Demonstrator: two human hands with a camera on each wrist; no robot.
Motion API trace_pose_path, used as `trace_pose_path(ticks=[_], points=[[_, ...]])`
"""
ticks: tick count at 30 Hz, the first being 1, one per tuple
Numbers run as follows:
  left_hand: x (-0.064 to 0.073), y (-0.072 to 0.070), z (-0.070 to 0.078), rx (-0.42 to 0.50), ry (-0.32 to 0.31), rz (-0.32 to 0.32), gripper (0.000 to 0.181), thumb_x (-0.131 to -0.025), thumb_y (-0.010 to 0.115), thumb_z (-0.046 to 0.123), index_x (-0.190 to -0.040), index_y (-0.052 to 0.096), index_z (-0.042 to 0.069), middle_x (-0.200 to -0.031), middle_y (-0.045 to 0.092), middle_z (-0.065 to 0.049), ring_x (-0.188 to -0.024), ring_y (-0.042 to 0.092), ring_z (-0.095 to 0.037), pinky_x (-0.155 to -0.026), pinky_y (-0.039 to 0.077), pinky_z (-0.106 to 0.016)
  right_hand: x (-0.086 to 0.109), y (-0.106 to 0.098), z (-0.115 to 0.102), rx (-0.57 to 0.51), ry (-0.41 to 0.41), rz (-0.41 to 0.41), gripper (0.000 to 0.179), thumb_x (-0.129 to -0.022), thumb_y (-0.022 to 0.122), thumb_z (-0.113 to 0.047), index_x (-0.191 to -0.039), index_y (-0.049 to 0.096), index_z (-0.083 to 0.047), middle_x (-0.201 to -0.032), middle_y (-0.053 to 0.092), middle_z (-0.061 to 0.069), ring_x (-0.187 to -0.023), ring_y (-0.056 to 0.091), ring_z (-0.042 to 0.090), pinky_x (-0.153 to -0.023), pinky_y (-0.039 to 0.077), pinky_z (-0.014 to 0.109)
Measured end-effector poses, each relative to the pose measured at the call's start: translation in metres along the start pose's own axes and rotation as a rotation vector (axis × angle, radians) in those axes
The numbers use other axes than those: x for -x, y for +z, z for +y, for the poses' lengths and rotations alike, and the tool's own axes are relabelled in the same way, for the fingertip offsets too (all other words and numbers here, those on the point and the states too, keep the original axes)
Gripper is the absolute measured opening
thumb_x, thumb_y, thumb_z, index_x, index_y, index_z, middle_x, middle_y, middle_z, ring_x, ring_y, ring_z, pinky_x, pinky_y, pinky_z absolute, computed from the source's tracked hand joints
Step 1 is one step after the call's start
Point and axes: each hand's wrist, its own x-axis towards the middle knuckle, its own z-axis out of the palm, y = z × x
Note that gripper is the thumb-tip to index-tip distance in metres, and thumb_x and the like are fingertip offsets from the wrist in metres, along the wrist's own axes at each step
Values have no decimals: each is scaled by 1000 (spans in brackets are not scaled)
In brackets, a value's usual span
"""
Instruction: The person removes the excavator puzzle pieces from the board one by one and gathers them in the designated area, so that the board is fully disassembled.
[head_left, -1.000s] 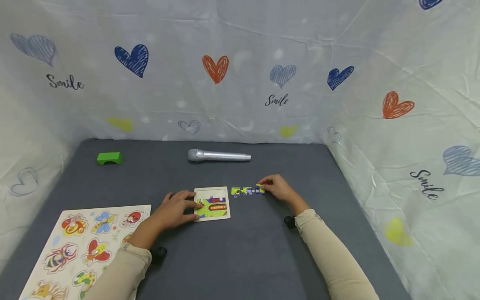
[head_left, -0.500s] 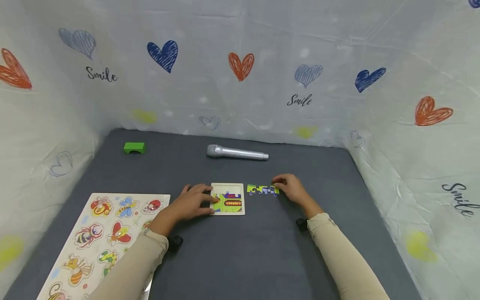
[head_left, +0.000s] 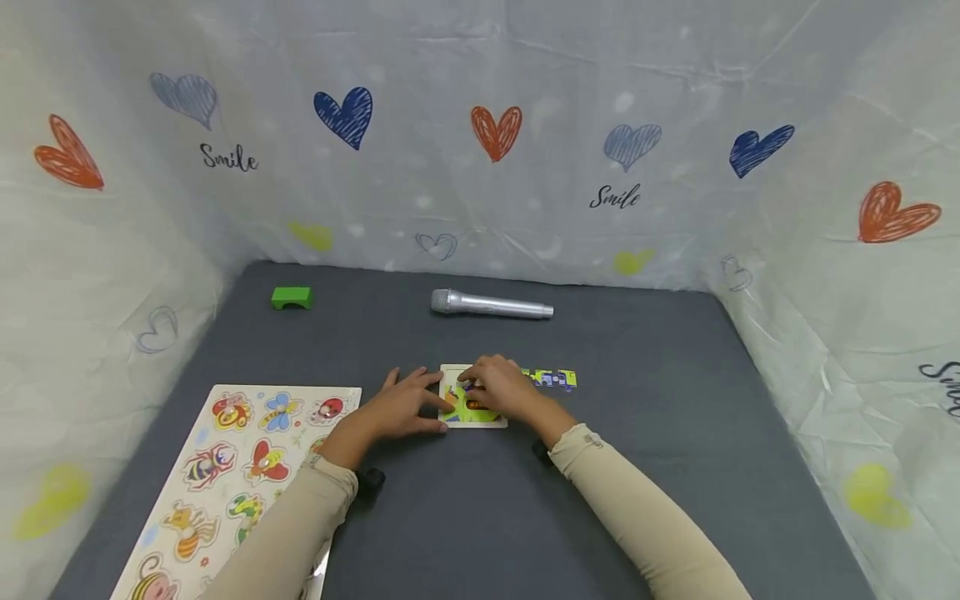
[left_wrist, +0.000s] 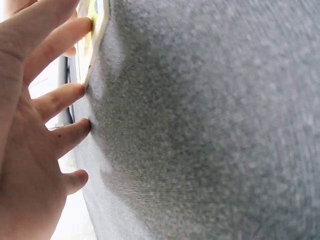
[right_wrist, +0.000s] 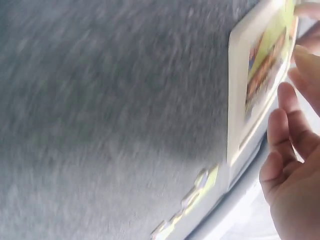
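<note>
A small wooden puzzle tray (head_left: 491,425) lies on the table, with colourful picture pieces inside. My left hand (head_left: 401,408) rests at its left edge, fingers spread; in the left wrist view, fingertips (left_wrist: 80,89) touch the rim. My right hand (head_left: 506,387) is over the tray, thumb and fingers bent at the purple part of the picture. Whether they pinch a piece is hidden in the head view and blurred in the right wrist view. Several loose puzzle pieces (head_left: 558,379) lie in a row right of the tray, the nearest partly behind the right hand.
A large insect puzzle board (head_left: 247,442) lies at the left, partly under the left forearm. Towards the back are a silver microphone (head_left: 495,305) and a green arched block (head_left: 292,297). A printed cloth (head_left: 480,225) surrounds the dark table.
My right hand has moved left from the loose row onto the tray. Earlier, its fingers pushed the rightmost loose piece closer to the others. The left hand stays on the tray; the view has shifted.
</note>
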Motion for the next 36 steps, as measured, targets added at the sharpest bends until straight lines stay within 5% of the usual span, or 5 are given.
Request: trace_pose_path(ticks=[15,21,28,36], points=[[-2,-1,3,5,-10,26,36,-86,69,49,-115,73,27,-154,37,-10,-146,21,-40,-107,11,-73,-9,3,-8,9,59,-7,18,-89,71,-15,-107,69,-14,-116,61,7,-105,55,28,-86,43,46],[1,0,3,21,-29,19,35,-87,69,47,-115,74,26,-154,37,-10,-146,20,-40,-108,9,-73,-9,6,-8,-80,81,31,8,-91,69,-18,-100,70,-17,-102,70,-2,-95,59,20,-84,41,42],[-3,4,7,31,-33,17,34,-88,69,45,-115,74,26,-154,38,-12,-146,20,-40,-108,9,-73,10,-14,13,-387,201,50,8,-95,63,-18,-98,70,-14,-92,68,-1,-83,61,14,-78,49,35],[-3,2,4,20,-33,34,33,-88,70,44,-115,74,25,-152,39,-14,-145,22,-41,-108,8,-73,47,-28,57,-316,305,47,7,-93,66,-15,-94,71,-11,-87,69,-1,-74,57,8,-68,47,27]])
